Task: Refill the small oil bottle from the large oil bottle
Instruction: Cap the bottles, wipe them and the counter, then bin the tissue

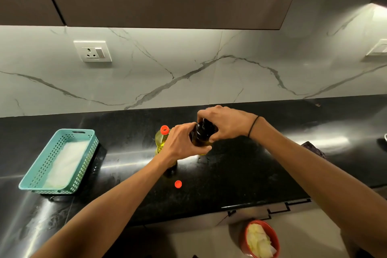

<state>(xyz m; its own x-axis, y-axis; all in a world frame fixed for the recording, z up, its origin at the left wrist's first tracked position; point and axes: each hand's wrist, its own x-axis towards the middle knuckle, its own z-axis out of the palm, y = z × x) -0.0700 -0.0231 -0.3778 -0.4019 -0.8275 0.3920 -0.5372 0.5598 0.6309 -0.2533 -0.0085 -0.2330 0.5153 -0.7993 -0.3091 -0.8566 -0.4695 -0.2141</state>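
Both hands meet mid-bench: left hand [181, 142] fingers curled round small oil bottle [201, 136] body, right hand [224, 122] fingers gripping its black top. Large oil bottle [162, 139] just left, uncapped; red cap [178, 184] toward front edge. Teal basket [60, 161] far left.

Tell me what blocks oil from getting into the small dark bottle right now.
The black top is on the small dark bottle, gripped by the right hand; the left hand holds the body.
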